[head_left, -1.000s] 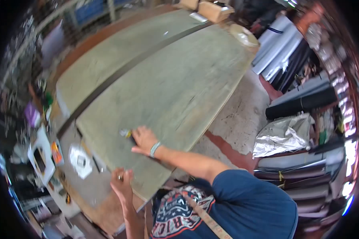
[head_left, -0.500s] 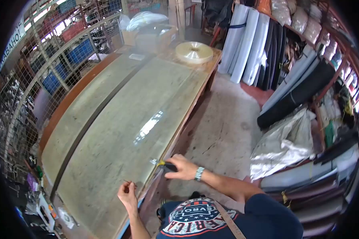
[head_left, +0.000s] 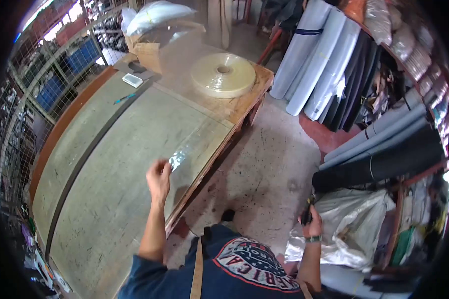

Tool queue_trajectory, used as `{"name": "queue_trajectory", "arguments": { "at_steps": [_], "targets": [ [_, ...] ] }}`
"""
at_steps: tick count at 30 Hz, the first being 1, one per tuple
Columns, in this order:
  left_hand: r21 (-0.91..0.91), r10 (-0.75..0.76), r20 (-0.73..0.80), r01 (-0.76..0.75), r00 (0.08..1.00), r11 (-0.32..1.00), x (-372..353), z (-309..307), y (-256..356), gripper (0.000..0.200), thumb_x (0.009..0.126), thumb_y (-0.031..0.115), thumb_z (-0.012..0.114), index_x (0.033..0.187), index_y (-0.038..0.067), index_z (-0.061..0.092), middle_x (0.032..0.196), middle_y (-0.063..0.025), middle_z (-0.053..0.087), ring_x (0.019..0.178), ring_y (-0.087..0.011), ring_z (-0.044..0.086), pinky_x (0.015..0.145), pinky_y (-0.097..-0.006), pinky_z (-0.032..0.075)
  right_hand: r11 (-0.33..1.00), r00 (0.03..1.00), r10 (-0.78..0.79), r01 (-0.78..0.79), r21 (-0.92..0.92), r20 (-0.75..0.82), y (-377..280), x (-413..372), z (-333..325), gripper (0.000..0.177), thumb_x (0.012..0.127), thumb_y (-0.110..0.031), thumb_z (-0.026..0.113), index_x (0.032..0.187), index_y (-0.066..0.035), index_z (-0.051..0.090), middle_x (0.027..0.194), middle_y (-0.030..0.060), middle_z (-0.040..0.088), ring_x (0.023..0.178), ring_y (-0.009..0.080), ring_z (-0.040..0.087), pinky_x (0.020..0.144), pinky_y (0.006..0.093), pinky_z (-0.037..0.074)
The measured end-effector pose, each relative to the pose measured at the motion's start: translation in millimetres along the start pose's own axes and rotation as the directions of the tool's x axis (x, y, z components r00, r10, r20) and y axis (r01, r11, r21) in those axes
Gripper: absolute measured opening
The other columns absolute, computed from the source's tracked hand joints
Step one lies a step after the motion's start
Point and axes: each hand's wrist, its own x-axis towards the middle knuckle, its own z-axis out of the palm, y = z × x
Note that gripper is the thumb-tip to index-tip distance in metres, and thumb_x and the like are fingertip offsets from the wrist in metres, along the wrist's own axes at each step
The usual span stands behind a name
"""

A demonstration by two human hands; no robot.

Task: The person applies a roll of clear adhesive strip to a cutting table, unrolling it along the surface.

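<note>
My left hand (head_left: 158, 178) is raised over the grey table top (head_left: 110, 174), its fingers pinched together; whatever they hold is too small to make out. Just to its right a bright reflection lies on the table's clear cover. Out to the right, beyond the table's edge, my right hand (head_left: 312, 224) is wrapped round a dark tool with a yellow part (head_left: 308, 210), near a silvery sheet (head_left: 354, 219). The tool's exact kind is unclear.
A large roll of clear strip (head_left: 223, 74) sits at the table's far end, beside a box (head_left: 149, 56) with plastic bags. A small white object (head_left: 132, 79) and a blue pen (head_left: 124, 98) lie at far left. Tall fabric rolls (head_left: 304, 60) stand beyond the floor.
My right hand has swung away from the table's edge to the right with the tool. My left hand has moved forward along the table. The view has shifted towards the far end.
</note>
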Motion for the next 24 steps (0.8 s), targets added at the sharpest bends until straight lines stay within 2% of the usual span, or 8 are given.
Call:
{"name": "queue_trajectory", "arguments": {
  "at_steps": [2,4,6,9,11,16,21,24],
  "targets": [
    [-0.038,0.022,0.078,-0.019,0.997,0.999,61.9,76.4,22.1,0.015,0.097,0.009,0.07,0.104,-0.005,0.07,0.087,-0.0087,0.073,0.078,-0.0119,0.066,0.072,-0.0282,0.054,0.998,0.997,-0.062,0.06,0.03,0.043,-26.8,30.6,-30.9,0.03,0.1,-0.039,0.067,0.103,-0.009,0.069,0.085,0.0052,0.07,0.073,0.0191,0.067,0.061,0.0341,0.051],
    [-0.112,0.088,0.095,-0.077,0.992,0.991,117.1,147.1,49.7,0.018,0.097,0.012,0.072,0.104,-0.005,0.071,0.089,-0.0098,0.075,0.08,-0.0152,0.071,0.073,-0.0306,0.057,0.998,0.996,-0.007,0.013,0.06,-0.09,-48.3,55.8,-50.7,0.031,0.101,-0.042,0.066,0.103,-0.011,0.069,0.084,0.0044,0.07,0.073,0.0179,0.066,0.061,0.0336,0.05],
    [-0.012,0.148,0.075,-0.148,0.986,0.989,177.4,209.4,63.2,0.021,0.098,0.013,0.071,0.106,-0.006,0.071,0.094,-0.0142,0.076,0.082,-0.0187,0.073,0.078,-0.0333,0.058,0.993,0.98,0.032,-0.01,0.116,-0.196,-61.0,99.5,-64.1,0.032,0.101,-0.044,0.065,0.102,-0.012,0.069,0.083,0.0031,0.069,0.073,0.0173,0.066,0.061,0.0332,0.049],
    [-0.038,0.162,0.033,-0.161,0.986,0.986,254.9,285.4,68.8,0.024,0.095,0.017,0.073,0.109,-0.003,0.073,0.094,-0.0158,0.077,0.087,-0.0221,0.074,0.084,-0.0366,0.056,0.989,0.99,0.076,-0.06,0.133,-0.123,-78.4,196.6,-63.3,0.034,0.101,-0.046,0.065,0.103,-0.013,0.069,0.085,0.002,0.07,0.074,0.0177,0.066,0.061,0.0331,0.049],
    [0.102,0.219,-0.008,-0.217,0.976,0.971,305.1,323.9,52.7,0.026,0.095,0.021,0.073,0.108,-0.001,0.074,0.099,-0.0182,0.078,0.089,-0.0248,0.075,0.084,-0.0382,0.057,0.981,0.985,0.157,-0.146,0.13,-0.076,-99.7,271.5,-48.3,0.032,0.1,-0.044,0.067,0.103,-0.013,0.07,0.086,0.0018,0.07,0.076,0.0184,0.066,0.061,0.0332,0.049],
    [0.288,0.287,-0.111,-0.245,0.952,0.926,385.8,394.9,41.0,0.024,0.097,0.019,0.074,0.108,-0.002,0.076,0.096,-0.0134,0.079,0.088,-0.0177,0.075,0.082,-0.032,0.058,0.973,0.975,0.219,-0.22,0.074,0.022,-169.0,468.8,66.7,0.03,0.1,-0.037,0.069,0.109,-0.008,0.07,0.089,0.004,0.071,0.079,0.0193,0.067,0.067,0.0338,0.051],
    [0.348,0.093,-0.166,-0.03,0.982,0.937,430.8,429.3,30.8,0.026,0.096,0.022,0.074,0.11,0.0,0.077,0.104,-0.0152,0.079,0.093,-0.0238,0.076,0.087,-0.0349,0.058,0.964,0.923,0.138,-0.042,-0.263,0.358,-279.1,568.7,233.9,0.035,0.106,-0.033,0.058,0.119,-0.002,0.065,0.098,0.0097,0.069,0.083,0.02,0.067,0.07,0.0341,0.052],
    [0.391,0.147,-0.193,-0.061,0.97,0.918,448.5,435.4,18.0,0.025,0.096,0.022,0.074,0.112,0.003,0.078,0.105,-0.0154,0.079,0.094,-0.0255,0.076,0.088,-0.0358,0.058,0.964,0.81,0.179,-0.031,-0.264,0.558,-311.4,624.4,301.9,0.037,0.109,-0.032,0.052,0.131,-0.003,0.062,0.104,0.0064,0.07,0.088,0.0176,0.067,0.075,0.0329,0.054]
  ]
}}
